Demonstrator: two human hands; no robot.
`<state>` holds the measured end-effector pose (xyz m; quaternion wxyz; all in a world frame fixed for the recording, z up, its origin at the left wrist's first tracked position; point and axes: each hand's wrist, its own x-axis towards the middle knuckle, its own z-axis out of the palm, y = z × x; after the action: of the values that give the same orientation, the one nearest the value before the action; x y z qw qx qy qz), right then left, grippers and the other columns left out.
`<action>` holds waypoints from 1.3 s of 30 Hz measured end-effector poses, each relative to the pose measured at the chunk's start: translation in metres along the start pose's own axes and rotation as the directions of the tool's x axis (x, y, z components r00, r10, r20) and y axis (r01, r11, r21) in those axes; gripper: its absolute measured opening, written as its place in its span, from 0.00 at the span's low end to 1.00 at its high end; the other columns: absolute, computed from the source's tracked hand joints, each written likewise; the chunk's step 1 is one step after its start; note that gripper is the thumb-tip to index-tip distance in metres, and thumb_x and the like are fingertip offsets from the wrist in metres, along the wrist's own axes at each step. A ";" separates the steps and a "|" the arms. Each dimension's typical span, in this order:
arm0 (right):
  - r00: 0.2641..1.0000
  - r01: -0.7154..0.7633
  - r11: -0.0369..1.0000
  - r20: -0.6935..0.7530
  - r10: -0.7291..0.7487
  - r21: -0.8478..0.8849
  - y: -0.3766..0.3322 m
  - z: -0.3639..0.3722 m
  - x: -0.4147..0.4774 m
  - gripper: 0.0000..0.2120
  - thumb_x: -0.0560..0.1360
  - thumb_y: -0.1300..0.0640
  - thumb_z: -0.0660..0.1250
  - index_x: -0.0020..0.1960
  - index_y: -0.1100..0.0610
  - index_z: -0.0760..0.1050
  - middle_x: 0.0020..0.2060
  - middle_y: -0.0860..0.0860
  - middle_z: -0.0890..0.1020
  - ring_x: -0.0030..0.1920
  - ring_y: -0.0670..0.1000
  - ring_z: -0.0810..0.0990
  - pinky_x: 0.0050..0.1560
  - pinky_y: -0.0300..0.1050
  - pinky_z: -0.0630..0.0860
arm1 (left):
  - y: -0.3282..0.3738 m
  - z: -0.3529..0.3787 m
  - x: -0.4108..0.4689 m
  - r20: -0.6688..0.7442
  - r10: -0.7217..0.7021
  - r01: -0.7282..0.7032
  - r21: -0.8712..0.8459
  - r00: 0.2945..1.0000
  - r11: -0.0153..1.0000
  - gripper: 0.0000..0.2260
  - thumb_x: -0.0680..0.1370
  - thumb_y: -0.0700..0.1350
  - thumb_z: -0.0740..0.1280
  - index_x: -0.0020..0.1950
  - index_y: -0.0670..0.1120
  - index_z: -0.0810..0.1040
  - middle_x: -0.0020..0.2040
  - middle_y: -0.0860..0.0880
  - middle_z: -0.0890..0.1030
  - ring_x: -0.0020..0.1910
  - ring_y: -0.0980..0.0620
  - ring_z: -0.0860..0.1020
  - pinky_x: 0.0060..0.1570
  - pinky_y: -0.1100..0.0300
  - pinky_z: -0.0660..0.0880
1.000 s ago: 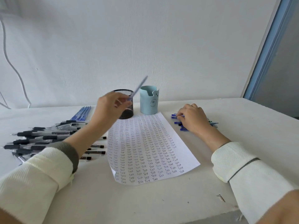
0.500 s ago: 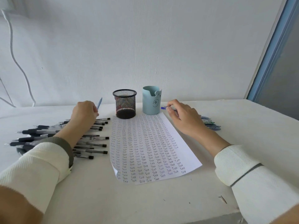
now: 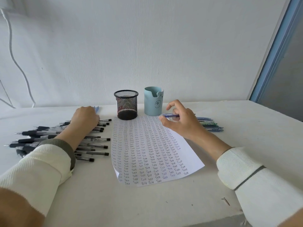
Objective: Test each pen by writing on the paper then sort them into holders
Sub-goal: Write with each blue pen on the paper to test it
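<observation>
A white paper (image 3: 155, 154) covered in rows of "Test" lies in the middle of the table. Behind it stand a black mesh holder (image 3: 126, 104) and a light blue holder (image 3: 153, 100). My right hand (image 3: 182, 122) hovers over the paper's far right corner and pinches a blue pen (image 3: 170, 115) that points left. My left hand (image 3: 85, 117) rests curled on the far end of a pile of black pens (image 3: 49, 138). A blue pen's end (image 3: 97, 109) pokes out just past its knuckles; the fingers are hidden.
Several blue and green pens (image 3: 210, 124) lie on the table behind my right hand. A small screw (image 3: 226, 201) lies near the front right edge. A white cable (image 3: 16, 63) hangs on the wall at left, and a blue frame (image 3: 275, 46) stands at right.
My left hand swung from near the holders down to the left with its blue pen, lowering it to the table. My right hand picked a blue pen from the right pile and raised it over the paper.
</observation>
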<state>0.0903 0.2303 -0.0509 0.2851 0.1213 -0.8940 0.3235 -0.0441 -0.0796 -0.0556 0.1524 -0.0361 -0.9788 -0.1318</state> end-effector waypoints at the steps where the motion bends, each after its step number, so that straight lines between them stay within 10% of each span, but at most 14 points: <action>1: 1.000 -0.008 0.998 0.001 0.008 0.062 0.000 0.000 0.000 0.19 0.72 0.43 0.73 0.54 0.51 0.70 0.28 0.46 0.66 0.30 0.47 0.65 0.34 0.36 0.63 | 0.001 0.000 -0.001 0.003 0.000 0.000 -0.004 1.000 1.000 0.07 0.78 0.38 0.61 0.42 0.37 0.73 0.30 0.45 0.71 0.32 0.47 0.70 0.27 0.57 0.63; 6: 0.998 -0.032 0.986 -0.048 0.040 0.161 -0.007 0.002 0.002 0.10 0.81 0.58 0.63 0.61 0.55 0.77 0.35 0.44 0.75 0.29 0.41 0.71 0.35 0.32 0.66 | 0.000 -0.002 0.001 0.020 -0.005 0.006 -0.033 1.000 0.999 0.10 0.78 0.37 0.61 0.46 0.32 0.79 0.33 0.40 0.74 0.30 0.47 0.68 0.27 0.58 0.62; 11: 0.973 -0.137 0.923 -0.127 0.194 0.360 -0.011 -0.004 0.003 0.18 0.84 0.47 0.48 0.60 0.46 0.76 0.39 0.58 0.81 0.35 0.50 0.77 0.40 0.45 0.76 | 0.006 -0.003 -0.003 -0.009 0.033 -0.033 0.078 0.999 0.996 0.11 0.80 0.39 0.60 0.53 0.34 0.79 0.37 0.44 0.72 0.44 0.43 0.72 0.37 0.54 0.71; 17: 0.909 -0.344 0.716 0.023 0.417 0.607 -0.017 -0.013 0.006 0.29 0.85 0.47 0.41 0.58 0.59 0.78 0.27 0.59 0.80 0.23 0.52 0.75 0.26 0.40 0.72 | 0.049 -0.012 -0.028 -0.250 0.425 -0.458 -0.088 0.870 0.885 0.09 0.81 0.44 0.63 0.54 0.42 0.81 0.51 0.45 0.77 0.51 0.45 0.76 0.48 0.51 0.76; 23: 0.886 -0.412 0.519 0.196 0.421 0.749 -0.019 -0.013 -0.003 0.16 0.84 0.57 0.51 0.62 0.61 0.74 0.50 0.63 0.84 0.49 0.57 0.85 0.50 0.48 0.83 | 0.091 0.001 -0.068 0.179 0.717 -0.636 -0.354 0.673 0.686 0.16 0.80 0.57 0.62 0.66 0.56 0.76 0.66 0.56 0.73 0.63 0.60 0.71 0.68 0.59 0.66; 29: 0.881 -0.467 0.695 0.219 0.419 0.547 -0.017 -0.013 -0.026 0.05 0.78 0.59 0.68 0.46 0.60 0.79 0.37 0.54 0.84 0.37 0.49 0.80 0.37 0.40 0.78 | 0.098 0.015 -0.086 0.357 0.688 -0.620 -0.300 0.631 0.725 0.30 0.74 0.74 0.52 0.75 0.66 0.63 0.78 0.59 0.59 0.77 0.56 0.57 0.77 0.48 0.53; 39: 0.899 -0.437 0.868 0.118 0.421 0.236 -0.013 -0.007 -0.055 0.25 0.72 0.62 0.70 0.22 0.53 0.62 0.19 0.45 0.64 0.21 0.47 0.67 0.28 0.38 0.65 | 0.100 0.015 -0.091 0.398 0.671 -0.623 -0.262 0.626 0.737 0.31 0.72 0.71 0.46 0.76 0.68 0.57 0.79 0.61 0.54 0.78 0.60 0.50 0.77 0.53 0.45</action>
<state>0.1429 0.2264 -0.0727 0.1597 -0.0344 -0.8576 0.4876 0.0495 0.0180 -0.0725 -0.0527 -0.4234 -0.8985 -0.1035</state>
